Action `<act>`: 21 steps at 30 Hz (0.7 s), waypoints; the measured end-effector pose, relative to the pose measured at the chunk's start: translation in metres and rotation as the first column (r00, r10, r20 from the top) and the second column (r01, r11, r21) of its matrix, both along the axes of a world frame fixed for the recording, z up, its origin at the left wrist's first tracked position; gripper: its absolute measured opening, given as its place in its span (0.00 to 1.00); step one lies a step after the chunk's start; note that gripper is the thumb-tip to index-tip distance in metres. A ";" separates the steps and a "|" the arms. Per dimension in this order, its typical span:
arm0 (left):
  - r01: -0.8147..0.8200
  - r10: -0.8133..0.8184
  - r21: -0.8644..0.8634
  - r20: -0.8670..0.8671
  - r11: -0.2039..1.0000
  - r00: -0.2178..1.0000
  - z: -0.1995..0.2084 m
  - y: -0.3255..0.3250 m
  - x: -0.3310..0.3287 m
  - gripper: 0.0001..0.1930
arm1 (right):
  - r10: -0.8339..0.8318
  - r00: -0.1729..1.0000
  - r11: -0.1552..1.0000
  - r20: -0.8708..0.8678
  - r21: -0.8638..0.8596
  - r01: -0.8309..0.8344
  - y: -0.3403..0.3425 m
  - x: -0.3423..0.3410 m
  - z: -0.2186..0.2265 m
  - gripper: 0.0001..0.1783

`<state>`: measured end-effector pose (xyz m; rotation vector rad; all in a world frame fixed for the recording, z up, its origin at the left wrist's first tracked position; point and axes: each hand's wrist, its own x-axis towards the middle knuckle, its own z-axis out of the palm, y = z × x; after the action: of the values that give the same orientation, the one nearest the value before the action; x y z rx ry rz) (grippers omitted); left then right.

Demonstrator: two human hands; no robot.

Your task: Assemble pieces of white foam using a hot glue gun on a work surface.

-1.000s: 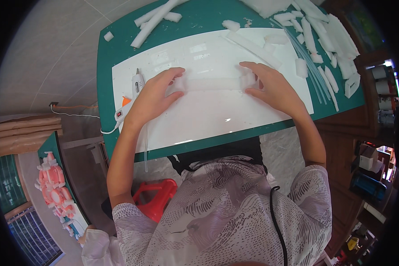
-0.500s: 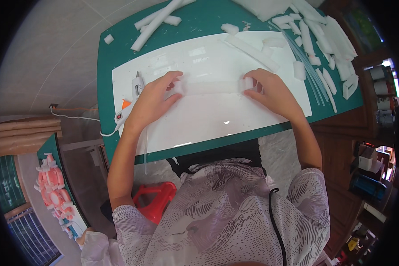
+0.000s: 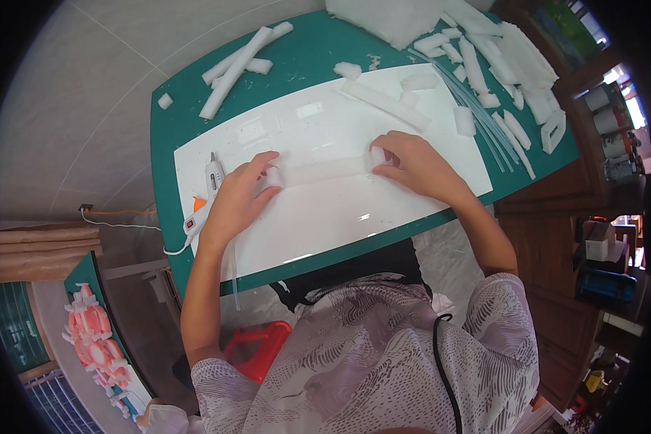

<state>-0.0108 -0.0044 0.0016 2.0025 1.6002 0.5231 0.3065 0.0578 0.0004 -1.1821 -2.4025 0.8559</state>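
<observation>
The left hand [image 3: 235, 202] is covering part of a white glue gun [image 3: 213, 176]. Toward the right hand [image 3: 414, 171], a pale strip [image 3: 322, 171] is blurring into the whiteboard [image 3: 325, 220]; the top edge is cropping a foam block [image 3: 392, 20].

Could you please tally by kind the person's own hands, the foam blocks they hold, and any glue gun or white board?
Left hand and right hand: 2
Foam blocks: 2
Glue gun: 1
White board: 1
Total: 6
</observation>
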 end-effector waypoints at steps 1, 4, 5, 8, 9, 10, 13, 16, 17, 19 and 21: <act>0.021 -0.020 0.023 -0.012 1.000 1.000 0.000 0.001 0.000 0.27 | 0.003 1.000 1.000 -0.002 0.000 -0.003 0.001 0.000 0.000 0.18; 0.050 -0.049 0.055 -0.026 0.997 0.998 -0.002 0.003 0.000 0.27 | -0.019 1.000 1.000 0.021 -0.002 0.019 0.001 0.000 -0.001 0.17; 0.059 -0.057 0.064 -0.027 0.996 0.998 -0.002 0.003 -0.001 0.27 | -0.010 0.999 1.000 0.030 0.000 0.010 0.001 0.000 -0.001 0.19; 0.065 -0.062 0.050 -0.071 0.997 0.996 0.000 0.003 -0.001 0.28 | 0.016 1.000 0.998 -0.008 0.060 -0.016 0.000 0.005 -0.007 0.23; 0.060 -0.056 0.049 -0.074 0.997 0.996 0.000 0.001 -0.002 0.28 | 0.051 0.997 0.992 -0.057 0.117 -0.044 0.000 0.002 -0.005 0.26; 0.091 -0.082 0.103 -0.088 0.990 0.993 0.001 -0.001 -0.004 0.28 | 0.059 0.996 0.992 -0.060 0.117 -0.051 0.001 0.003 0.001 0.26; 0.102 -0.080 0.200 -0.114 0.974 0.990 0.017 -0.010 -0.010 0.29 | -0.095 0.993 0.994 -0.070 0.043 0.098 0.010 0.013 0.017 0.27; -0.002 0.012 0.194 -0.049 0.981 0.999 0.037 -0.021 -0.023 0.29 | -0.210 0.978 0.971 0.001 0.114 0.209 0.029 0.027 0.009 0.24; -0.091 0.089 0.136 0.021 0.986 0.996 0.041 -0.027 -0.031 0.28 | -0.235 0.971 0.929 0.040 0.305 0.212 0.035 0.031 -0.003 0.23; -0.142 0.141 0.111 0.012 0.984 0.990 0.033 -0.039 -0.057 0.29 | -0.296 0.949 0.858 0.106 0.466 0.215 0.037 0.026 -0.011 0.22; -0.193 0.194 0.084 0.001 0.977 0.981 0.024 -0.055 -0.079 0.30 | -0.277 0.954 0.870 0.112 0.450 0.200 0.039 0.026 -0.016 0.22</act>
<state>-0.0894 -0.0597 0.0258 1.9197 1.8170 0.6671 0.3324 0.0970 -0.0158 -1.3684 -2.3338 0.1263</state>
